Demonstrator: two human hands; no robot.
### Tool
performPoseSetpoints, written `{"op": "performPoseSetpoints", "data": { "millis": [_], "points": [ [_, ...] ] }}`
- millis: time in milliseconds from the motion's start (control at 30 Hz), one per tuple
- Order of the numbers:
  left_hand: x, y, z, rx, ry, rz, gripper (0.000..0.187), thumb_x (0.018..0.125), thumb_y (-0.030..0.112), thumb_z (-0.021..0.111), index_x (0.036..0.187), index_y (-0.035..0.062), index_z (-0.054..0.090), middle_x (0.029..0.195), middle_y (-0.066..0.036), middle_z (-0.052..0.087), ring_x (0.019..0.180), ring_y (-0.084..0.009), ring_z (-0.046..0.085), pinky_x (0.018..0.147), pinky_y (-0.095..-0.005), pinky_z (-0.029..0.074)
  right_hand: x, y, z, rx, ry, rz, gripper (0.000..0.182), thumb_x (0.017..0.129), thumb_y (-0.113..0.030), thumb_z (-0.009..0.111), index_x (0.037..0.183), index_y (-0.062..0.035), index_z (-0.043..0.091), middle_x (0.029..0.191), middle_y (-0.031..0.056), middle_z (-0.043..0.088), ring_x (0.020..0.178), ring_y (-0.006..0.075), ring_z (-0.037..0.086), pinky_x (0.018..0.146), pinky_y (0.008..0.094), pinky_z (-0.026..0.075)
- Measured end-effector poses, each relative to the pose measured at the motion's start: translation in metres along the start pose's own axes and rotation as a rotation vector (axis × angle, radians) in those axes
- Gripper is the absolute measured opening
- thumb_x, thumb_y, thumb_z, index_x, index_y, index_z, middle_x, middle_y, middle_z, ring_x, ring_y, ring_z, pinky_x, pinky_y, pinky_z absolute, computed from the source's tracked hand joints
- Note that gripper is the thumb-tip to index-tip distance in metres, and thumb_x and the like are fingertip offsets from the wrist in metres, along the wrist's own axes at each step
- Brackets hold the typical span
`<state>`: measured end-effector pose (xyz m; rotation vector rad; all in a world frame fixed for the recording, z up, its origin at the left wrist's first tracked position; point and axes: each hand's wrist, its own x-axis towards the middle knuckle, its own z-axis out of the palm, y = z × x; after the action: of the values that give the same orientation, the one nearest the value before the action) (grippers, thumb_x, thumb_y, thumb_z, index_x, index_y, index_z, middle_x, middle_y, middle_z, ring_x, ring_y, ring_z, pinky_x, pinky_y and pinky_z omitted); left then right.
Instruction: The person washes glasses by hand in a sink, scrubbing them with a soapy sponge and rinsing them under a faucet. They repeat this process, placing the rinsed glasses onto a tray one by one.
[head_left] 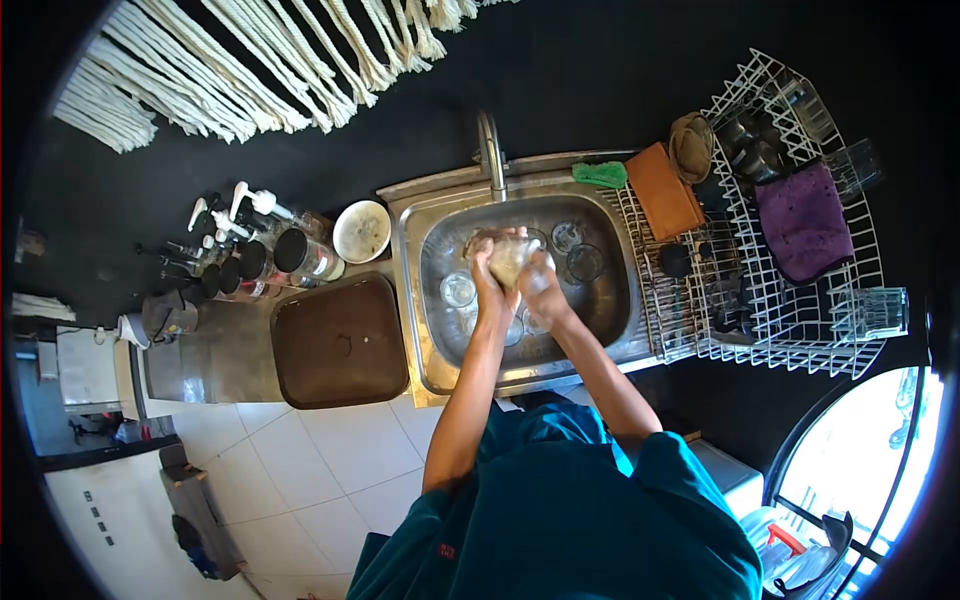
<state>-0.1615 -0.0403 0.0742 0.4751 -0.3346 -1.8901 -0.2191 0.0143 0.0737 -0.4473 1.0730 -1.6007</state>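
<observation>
Over a rectangular stainless-steel sink (418, 300) with rounded corners and a dull sheen, both hands meet on 1 clear drinking glass (510, 258) that looks cloudy with suds: the left hand (488, 262) is wrapped around its left side, and the right hand (538, 282) presses against its right side, fingers curled on it, so the glass sits between the palms above the middle of the basin, just below the curved metal tap (490, 150). Down in the basin lie several more round clear glasses (458, 290), seen from above as rings; how many in all I cannot tell, since the arms cover some. On the rear rim of the sink rests a crumpled green cloth (600, 174). To the right, a white wire dish rack (800, 330) with an open grid holds a flat orange-brown board (664, 192), a folded purple cloth (802, 222), a brownish woven piece (692, 146), some dark metal cups (752, 150) and 2 clear square glasses (874, 312) at its outer edge. To the left, on the steel worktop (215, 355), sits a brown rectangular tray (340, 342) with rounded corners, a round white bowl (362, 231) with a stained inside, and a cluster of jars and pump bottles (250, 245) with dark lids. Thick cream cotton cords (230, 75) hang in a fringe across the top left.
</observation>
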Motion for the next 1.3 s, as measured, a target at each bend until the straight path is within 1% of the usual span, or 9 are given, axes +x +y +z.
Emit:
{"op": "performPoseSetpoints", "data": {
  "millis": [33,200,267,400,600,800,900,1133,1300],
  "points": [
    [-0.002,0.004,0.000,-0.011,-0.055,-0.032,0.030,0.084,0.025,0.052,0.107,0.0062,0.051,0.103,-0.014,0.059,0.105,-0.0297,0.055,0.088,-0.0421,0.048,-0.013,-0.037,0.025,0.471,0.012,0.161,0.033,0.091,-0.011,0.039,0.121,0.0029,0.042,0.119,0.0147,0.052,0.106,0.0262,0.053,0.091,0.0370,0.043],
    [-0.014,0.021,0.017,0.166,-0.063,-0.017,0.030,0.085,0.027,0.055,0.106,0.0064,0.051,0.098,-0.012,0.060,0.095,-0.0304,0.060,0.085,-0.0411,0.049,0.001,-0.015,-0.011,-0.007,-0.278,0.089,0.034,0.092,-0.013,0.039,0.121,0.0041,0.045,0.122,0.0116,0.051,0.111,0.0216,0.050,0.097,0.0305,0.040],
    [-0.010,0.018,0.009,0.198,0.111,0.012,0.032,0.086,0.030,0.055,0.109,0.0076,0.049,0.097,-0.011,0.061,0.087,-0.0286,0.062,0.076,-0.0386,0.052,-0.004,-0.032,-0.007,0.606,-0.285,0.363,0.032,0.089,-0.012,0.043,0.117,0.0031,0.049,0.117,0.0109,0.054,0.109,0.0192,0.051,0.095,0.0290,0.040],
    [-0.015,0.016,0.016,0.089,0.091,0.050,0.031,0.088,0.034,0.055,0.105,0.0089,0.052,0.094,-0.009,0.061,0.085,-0.0250,0.062,0.066,-0.0360,0.054,-0.011,-0.044,0.004,0.088,-0.325,0.177,0.040,0.082,-0.014,0.055,0.120,-0.0032,0.050,0.122,0.0084,0.051,0.109,0.0184,0.051,0.095,0.0290,0.039],
    [-0.018,0.016,0.001,0.230,-0.064,0.037,0.041,0.087,0.040,0.052,0.111,0.0060,0.053,0.108,-0.015,0.060,0.105,-0.0267,0.055,0.094,-0.0401,0.043,-0.009,-0.024,0.002,0.324,-0.473,-0.017,0.114,0.046,-0.040,0.088,0.135,0.0008,0.031,0.133,0.0156,0.043,0.127,0.0292,0.040,0.109,0.0424,0.028],
    [-0.042,0.045,0.006,0.207,-0.159,-0.041,0.053,0.089,0.040,0.053,0.124,0.0030,0.039,0.112,-0.015,0.057,0.101,-0.0274,0.059,0.084,-0.0440,0.051,0.001,-0.060,-0.010,0.072,-0.565,-0.058,0.096,0.061,-0.043,0.080,0.134,0.0028,0.037,0.124,0.0183,0.051,0.125,0.0291,0.041,0.108,0.0430,0.029],
    [-0.029,0.064,-0.010,0.076,-0.188,-0.527,0.064,0.087,0.052,0.049,0.129,0.0050,0.040,0.120,-0.017,0.053,0.107,-0.0385,0.055,0.080,-0.0513,0.052,0.006,-0.084,-0.014,-0.382,-0.644,0.017,0.066,0.074,-0.045,0.070,0.124,-0.0050,0.055,0.122,0.0160,0.055,0.123,0.0255,0.042,0.102,0.0395,0.034],
    [-0.031,0.073,-0.009,0.190,-0.151,-0.528,0.045,0.087,0.040,0.051,0.114,0.0036,0.049,0.106,-0.020,0.059,0.093,-0.0380,0.058,0.079,-0.0468,0.052,0.022,-0.121,0.015,-0.624,-0.828,0.272,0.087,0.068,-0.053,0.072,0.123,0.0076,0.046,0.111,0.0185,0.058,0.115,0.0293,0.045,0.101,0.0351,0.033],
    [-0.032,0.065,-0.012,-0.046,-0.232,-0.503,0.038,0.084,0.033,0.054,0.109,0.0047,0.054,0.110,-0.020,0.059,0.094,-0.0357,0.059,0.083,-0.0471,0.049,0.006,-0.132,0.051,-0.864,-0.534,0.363,0.058,0.068,-0.022,0.079,0.112,0.0027,0.050,0.116,0.0127,0.050,0.105,0.0154,0.052,0.081,0.0258,0.047]
  ]
}}
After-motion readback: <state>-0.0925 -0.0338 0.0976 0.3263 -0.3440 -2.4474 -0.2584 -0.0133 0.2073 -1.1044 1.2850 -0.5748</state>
